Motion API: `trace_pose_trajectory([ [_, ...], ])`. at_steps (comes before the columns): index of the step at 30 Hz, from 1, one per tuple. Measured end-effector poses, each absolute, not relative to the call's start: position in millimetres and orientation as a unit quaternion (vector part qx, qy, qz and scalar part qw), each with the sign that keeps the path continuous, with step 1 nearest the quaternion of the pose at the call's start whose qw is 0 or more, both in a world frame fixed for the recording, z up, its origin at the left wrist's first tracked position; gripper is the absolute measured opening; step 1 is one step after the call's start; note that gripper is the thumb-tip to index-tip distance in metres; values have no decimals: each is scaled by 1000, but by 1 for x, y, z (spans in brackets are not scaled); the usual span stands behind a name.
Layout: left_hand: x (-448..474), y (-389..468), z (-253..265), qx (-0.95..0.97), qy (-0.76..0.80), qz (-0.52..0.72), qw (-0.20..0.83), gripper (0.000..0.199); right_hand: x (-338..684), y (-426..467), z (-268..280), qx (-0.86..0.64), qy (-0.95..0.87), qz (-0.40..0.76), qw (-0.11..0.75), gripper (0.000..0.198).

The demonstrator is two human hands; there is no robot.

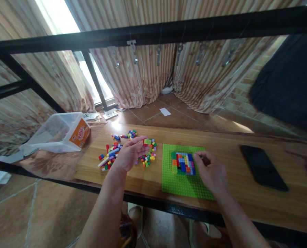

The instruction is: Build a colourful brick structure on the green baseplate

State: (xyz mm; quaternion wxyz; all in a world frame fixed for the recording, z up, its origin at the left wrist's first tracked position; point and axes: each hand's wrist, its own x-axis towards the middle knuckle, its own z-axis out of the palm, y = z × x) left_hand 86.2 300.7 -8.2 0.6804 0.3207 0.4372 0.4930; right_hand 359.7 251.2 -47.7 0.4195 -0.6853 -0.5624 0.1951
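My left hand [129, 155] is over the pile of loose toy bricks [114, 151], its fingers stretched out and the palm turned partly toward the right. A lime green brick [147, 141] shows right by its fingertips; whether it rests on the hand or on the pile behind, I cannot tell. My right hand [213, 172] is at the right edge of the green baseplate [179, 187], thumb and fingers curled together beside a low block of multicoloured bricks [184, 163] built on the plate. Anything between those fingertips is hidden.
A black phone [263, 167] lies on the wooden table [233, 162] at the right. A clear plastic bin [57, 132] with an orange label stands at the left. A black metal rail [153, 31] with hanging hooks crosses above, before striped curtains [143, 75].
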Motion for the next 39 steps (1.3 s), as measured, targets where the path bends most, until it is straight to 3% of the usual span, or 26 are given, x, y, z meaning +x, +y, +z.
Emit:
trace_pose_trajectory([
  [3,113,288,-14,306,394,450,741,30,341,247,-42,-612,-580,238,482,31],
  [8,143,278,-25,305,359,406,783,25,319,243,-37,-520,-655,272,476,29],
  [14,151,279,-29,316,353,386,792,28,318,243,-39,-513,-674,275,456,20],
  [21,152,277,-29,351,354,377,781,31,324,241,-36,-518,-658,313,447,17],
  [27,141,283,-23,413,428,376,710,25,362,252,-37,-570,-524,337,536,24],
  [32,136,287,-26,461,499,339,651,12,376,251,-44,-594,-598,274,464,21],
  [39,141,287,-37,557,493,273,610,16,358,237,-45,-592,-694,249,326,24],
])
